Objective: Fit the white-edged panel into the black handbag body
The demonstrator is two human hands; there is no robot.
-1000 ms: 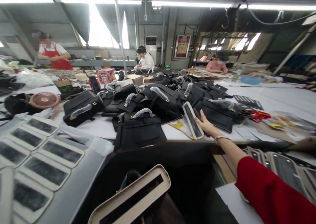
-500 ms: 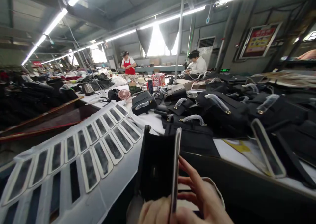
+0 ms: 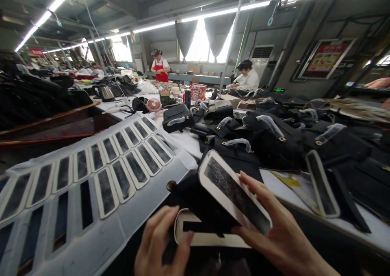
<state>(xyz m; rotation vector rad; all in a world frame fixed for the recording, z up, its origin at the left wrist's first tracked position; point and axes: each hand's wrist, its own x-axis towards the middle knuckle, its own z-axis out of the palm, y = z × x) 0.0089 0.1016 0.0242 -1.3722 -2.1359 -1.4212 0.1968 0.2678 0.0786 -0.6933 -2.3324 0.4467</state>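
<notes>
In my right hand [image 3: 274,227] is a black bag part whose outer side is a long rounded panel [image 3: 231,190] with a pale border and a dark middle. The fingers lie along its upper edge and the thumb below. Under it lies a second pale-bordered panel [image 3: 198,238], partly covered by the black part. My left hand [image 3: 164,243] curves round the left end of this lower panel, with the thumb over its face. Black material fills the space beneath both hands; how the pieces join there is hidden.
Rows of pale-bordered panels [image 3: 118,182] lie on a white sheet [image 3: 131,227] to the left. Black handbags [image 3: 271,138] with wrapped handles crowd the table ahead and right. A loose panel [image 3: 323,186] leans at right. A pink fan [image 3: 153,104] stands behind; two people work farther back.
The black part has turned and tilted, so its pale-bordered side now faces me. My left hand has moved left, away from my right hand, to the lower panel's end.
</notes>
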